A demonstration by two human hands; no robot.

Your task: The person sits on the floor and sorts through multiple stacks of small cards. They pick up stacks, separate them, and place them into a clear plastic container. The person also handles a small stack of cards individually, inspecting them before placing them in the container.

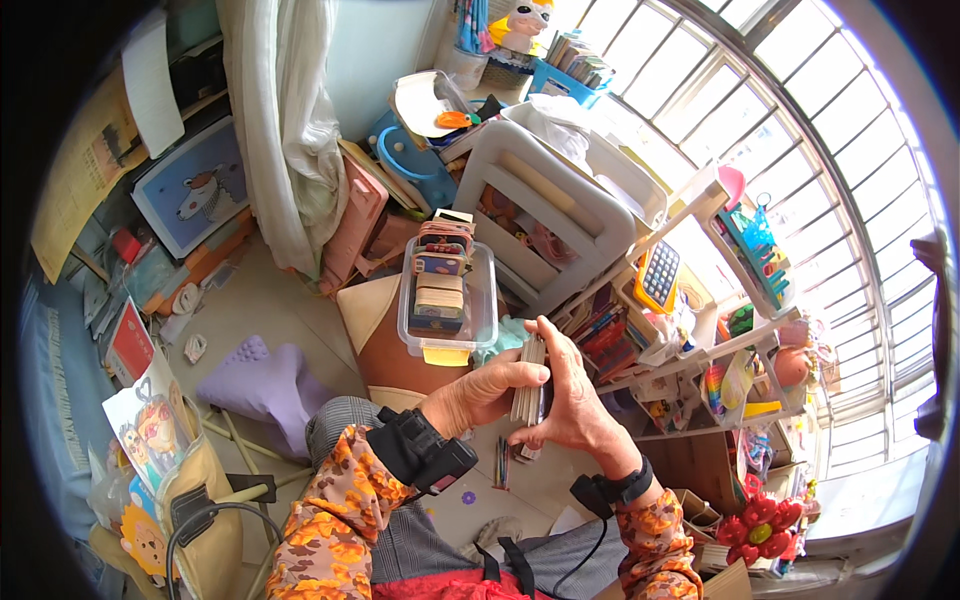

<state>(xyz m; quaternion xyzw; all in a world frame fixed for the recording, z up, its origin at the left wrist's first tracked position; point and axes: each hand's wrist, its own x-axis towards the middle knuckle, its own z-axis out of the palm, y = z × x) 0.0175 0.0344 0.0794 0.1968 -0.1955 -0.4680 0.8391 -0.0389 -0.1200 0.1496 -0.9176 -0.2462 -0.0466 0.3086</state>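
A thick stack of cards (529, 401) stands between my two hands, its layered edges turned up toward me. My left hand (474, 391) grips its left side, the thumb lying across the edges. Around the right side wrap the fingers and thumb of my right hand (581, 394). Just beyond them, a clear plastic box (486, 311) rests on a brown and cream stool (381, 330). Inside it, a block of cards (439, 294) sits at the near part, with more bundled cards (444, 244) behind. A yellow piece (446, 356) shows at its near end.
A grey plastic frame (551, 274) borders the box at right, beside a cluttered shelf (637, 409) with a yellow calculator (660, 276). On the floor lie a purple object (259, 390) and several pens (501, 461). A beige bag (202, 517) stands at my left.
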